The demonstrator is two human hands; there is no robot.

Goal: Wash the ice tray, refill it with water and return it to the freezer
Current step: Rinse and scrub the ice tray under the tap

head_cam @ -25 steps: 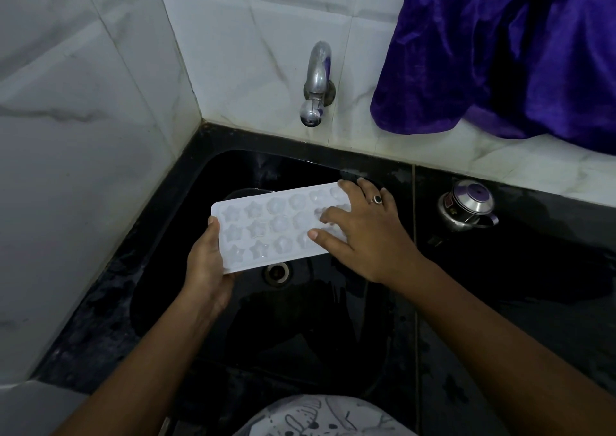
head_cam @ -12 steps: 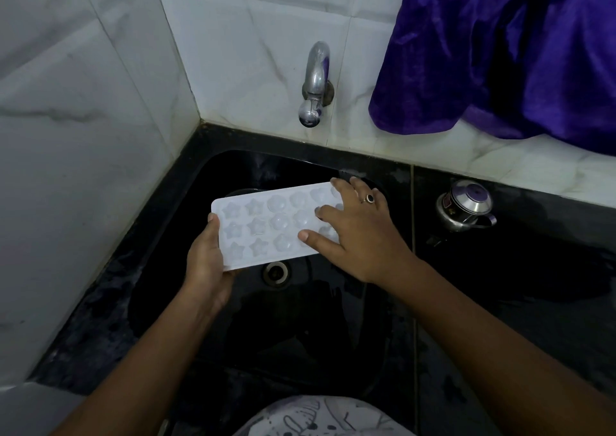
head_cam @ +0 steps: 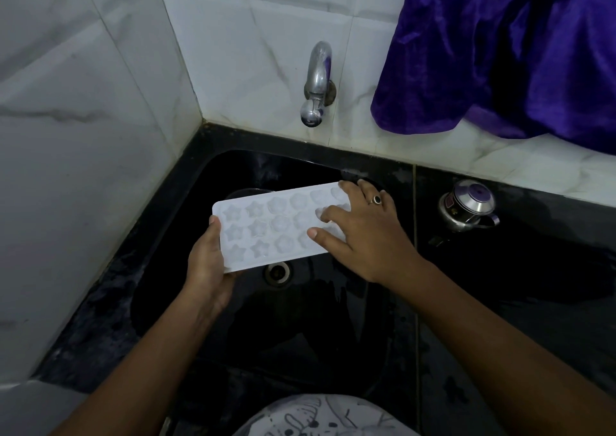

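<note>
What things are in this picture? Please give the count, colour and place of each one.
ice tray: one, white, held over the sink, cavities facing up
sink: one, black, in the corner under the tap
drain: one, metal, on the sink floor beside the tray's near edge
tap: one, silver, on the back wall
counter: one, black, right of the sink
steel pot: one, silver with a lid, on the counter near the wall
cloth: one, purple, hanging at the upper right
wall tiles: several, white marbled, left and back
left hand: grips the tray's left end
right hand: rests on the tray's right end, wears a ring
</note>
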